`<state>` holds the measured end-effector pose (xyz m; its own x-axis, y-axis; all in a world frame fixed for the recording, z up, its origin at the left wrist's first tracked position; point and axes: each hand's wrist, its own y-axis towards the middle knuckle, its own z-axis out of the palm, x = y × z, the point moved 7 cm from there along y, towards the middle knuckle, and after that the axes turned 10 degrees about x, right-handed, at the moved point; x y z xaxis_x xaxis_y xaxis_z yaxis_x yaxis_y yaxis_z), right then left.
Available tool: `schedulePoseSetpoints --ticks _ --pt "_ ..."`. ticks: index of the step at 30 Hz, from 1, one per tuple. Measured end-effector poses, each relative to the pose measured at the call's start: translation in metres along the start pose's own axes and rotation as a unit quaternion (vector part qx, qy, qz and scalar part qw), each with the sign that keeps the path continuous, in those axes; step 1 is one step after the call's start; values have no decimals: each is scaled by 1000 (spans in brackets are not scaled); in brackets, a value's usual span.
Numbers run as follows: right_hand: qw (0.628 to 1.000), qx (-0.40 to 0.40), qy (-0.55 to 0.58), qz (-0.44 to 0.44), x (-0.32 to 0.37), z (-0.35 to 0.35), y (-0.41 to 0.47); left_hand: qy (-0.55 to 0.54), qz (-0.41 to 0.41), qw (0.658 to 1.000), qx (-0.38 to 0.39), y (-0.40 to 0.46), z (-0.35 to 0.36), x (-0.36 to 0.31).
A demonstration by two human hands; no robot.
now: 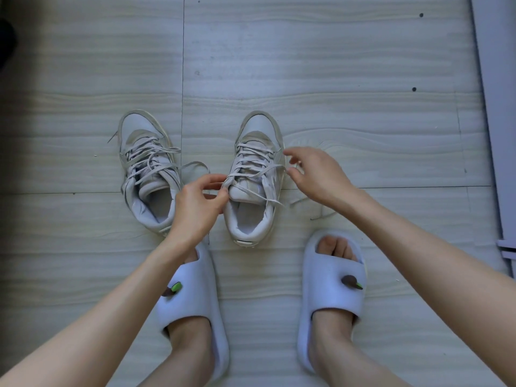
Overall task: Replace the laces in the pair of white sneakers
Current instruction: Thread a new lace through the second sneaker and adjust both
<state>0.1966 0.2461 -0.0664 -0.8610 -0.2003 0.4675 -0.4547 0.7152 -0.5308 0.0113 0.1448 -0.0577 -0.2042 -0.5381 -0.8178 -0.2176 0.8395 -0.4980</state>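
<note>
- Two worn white lace-up sneakers stand side by side on the pale wood-grain floor (335, 65), toes pointing to 12 o'clock, heels toward the person.
- The left white sneaker (145, 166) stands at about 10 o'clock from the centre of the view; its grey-white flat laces (152, 159) are threaded but loose, and one loop hangs over its right side onto the floor.
- The right white sneaker (257, 174) stands just right of the centre; its loosened lace (251, 166) crosses the tongue, and a free end (321, 215) lies on the floor at 4 o'clock from the shoe.
- The left hand (196, 203) is between the two sneakers, at 8 o'clock from the right shoe; thumb and forefinger pinch the lace at the edge of the tongue.
- The right hand (312, 174) hovers at 3 o'clock from the right sneaker, fingers half spread; whether the thumb and forefinger hold the thin lace strand there, I cannot tell.
- Both feet wear light blue foam slides (332, 297) with small green-and-brown charms, at 6 o'clock below the sneakers.
- A pale grey frame (494, 107) runs along the floor at 3 o'clock.
</note>
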Motion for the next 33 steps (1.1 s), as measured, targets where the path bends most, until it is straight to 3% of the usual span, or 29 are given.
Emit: schedulePoseSetpoints --ticks 4,7,14,17,21,27,30,33 --pt "994 -8 -95 -57 27 8 15 18 2 1000 -4 0 -2 0" --pt "991 -19 -107 -78 33 10 16 14 -2 1000 -3 1 -3 1" --pt "993 42 91 -54 17 -3 -2 11 -7 1000 -1 2 -3 2" --pt "991 48 120 -46 11 -11 -11 33 -10 999 -15 5 -9 4" --pt "995 16 89 -33 2 -25 -14 41 -7 998 -40 14 -25 4" --pt "991 -72 -110 4 -12 -51 -25 79 -2 995 -56 19 -29 0" --pt "987 -127 -93 40 -33 -60 -37 201 23 976 -74 19 -24 -8" --pt "976 -213 -30 30 -40 -64 -50 306 136 936 -112 8 -8 -45"
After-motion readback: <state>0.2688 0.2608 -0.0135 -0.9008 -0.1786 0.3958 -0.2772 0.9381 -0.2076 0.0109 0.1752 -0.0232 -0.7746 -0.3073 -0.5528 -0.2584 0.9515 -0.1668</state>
